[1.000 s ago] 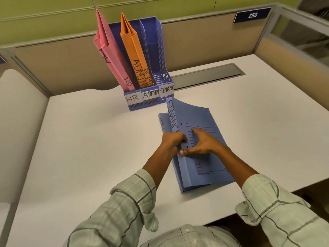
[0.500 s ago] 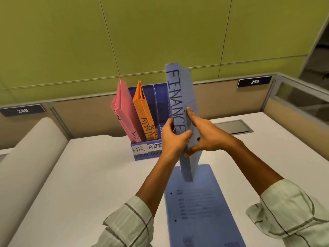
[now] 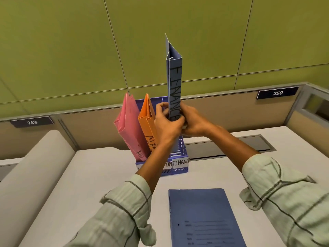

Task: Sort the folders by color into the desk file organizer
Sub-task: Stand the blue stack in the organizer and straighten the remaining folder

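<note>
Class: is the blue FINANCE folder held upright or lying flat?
Upright. The FINANCE folder stands on end, spine facing the camera, gripped near its lower end by the left hand and right hand above the organizer.

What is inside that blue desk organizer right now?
The organizer holds pink HR folders and an orange ADMIN folder. A blue FINANCE folder, gripped by the left hand and right hand, stands over the FINANCE slot; its lower end is hidden.

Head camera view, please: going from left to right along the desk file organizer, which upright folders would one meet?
pink folder → orange folder → blue FINANCE folder, held upright by both hands over the organizer's right end.
</note>
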